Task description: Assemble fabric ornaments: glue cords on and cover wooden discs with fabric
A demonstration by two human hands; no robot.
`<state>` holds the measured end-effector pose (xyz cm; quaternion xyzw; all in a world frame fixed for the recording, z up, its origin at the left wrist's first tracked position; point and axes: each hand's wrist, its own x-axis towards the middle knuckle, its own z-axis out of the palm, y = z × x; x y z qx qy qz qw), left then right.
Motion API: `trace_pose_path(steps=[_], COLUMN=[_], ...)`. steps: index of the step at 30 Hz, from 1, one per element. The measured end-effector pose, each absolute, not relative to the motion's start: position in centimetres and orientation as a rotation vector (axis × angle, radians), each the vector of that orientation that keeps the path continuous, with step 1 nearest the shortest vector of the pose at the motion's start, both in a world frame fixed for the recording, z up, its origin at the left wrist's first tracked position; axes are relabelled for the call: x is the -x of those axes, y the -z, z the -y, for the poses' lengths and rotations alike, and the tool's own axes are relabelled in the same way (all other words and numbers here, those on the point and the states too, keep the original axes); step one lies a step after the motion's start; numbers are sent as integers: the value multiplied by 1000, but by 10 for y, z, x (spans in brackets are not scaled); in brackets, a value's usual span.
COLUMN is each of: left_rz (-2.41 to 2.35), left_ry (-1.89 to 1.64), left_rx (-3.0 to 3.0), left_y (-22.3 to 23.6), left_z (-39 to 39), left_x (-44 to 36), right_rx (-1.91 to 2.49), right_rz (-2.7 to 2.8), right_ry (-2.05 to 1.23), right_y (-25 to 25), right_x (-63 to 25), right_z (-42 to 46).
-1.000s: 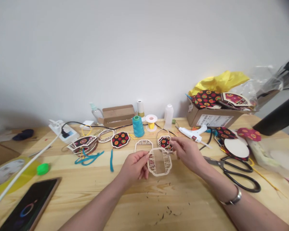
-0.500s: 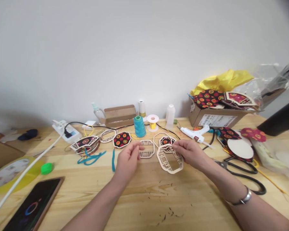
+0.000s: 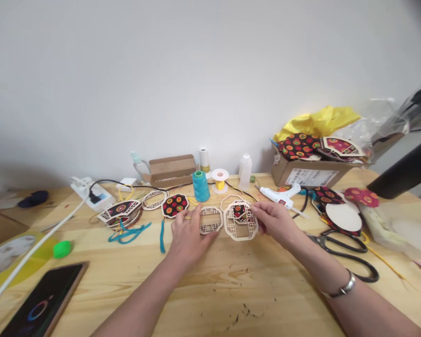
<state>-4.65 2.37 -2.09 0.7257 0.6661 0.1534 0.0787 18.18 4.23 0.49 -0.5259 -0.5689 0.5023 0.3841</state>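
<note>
My right hand [image 3: 273, 219] pinches the upper right edge of a pale wooden lattice frame [image 3: 230, 234], holding it up and facing me. Through its openings shows a dark patterned fabric piece [image 3: 239, 212] with a lattice border, lying behind it. My left hand [image 3: 188, 238] has its thumb and fingers around the left side of a second lattice frame [image 3: 215, 228], just left of the first. A black floral fabric pendant [image 3: 175, 206] with a teal tassel [image 3: 162, 236] lies beyond my left fingers.
Behind the hands stand a teal thread cone [image 3: 200, 187], a yellow thread spool [image 3: 220, 181] and a white bottle [image 3: 245, 171]. Right are a glue gun [image 3: 279, 195], black-handled scissors [image 3: 351, 255] and a filled cardboard box [image 3: 312, 175]. Left are a phone [image 3: 44, 299], green cap [image 3: 62, 249] and power strip [image 3: 93, 194].
The right hand's frame has turned more upright and shifted slightly left. My left hand has spread its fingers and thumb around the second frame. The view has shifted slightly.
</note>
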Motion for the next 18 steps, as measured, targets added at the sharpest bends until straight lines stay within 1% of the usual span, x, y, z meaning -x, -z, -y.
trace_pose_path(steps=[4, 6, 8, 11, 14, 18], left_rz=[-2010, -1929, -1760, -1394, -1109, -1042], left_ry=[-439, -521, -685, -881, -881, -835], left_rx=[-2271, -2284, -2201, -1764, -1247, -1031], left_y=[11, 6, 0, -2, 2, 2], left_z=[-14, -9, -7, -8, -10, -11], left_x=[44, 43, 43, 42, 41, 36], right_rx=[1296, 1283, 1271, 1237, 1178, 1138], right_rz=[1443, 1443, 1447, 1505, 1663, 1884], right_ry=[-1285, -1280, -1278, -1268, -1224, -1061], right_y=[-5, -4, -3, -4, -5, -1], right_x=[-180, -180, -180, -178, -175, -171], right_z=[-43, -43, -42, -38, -31, -26])
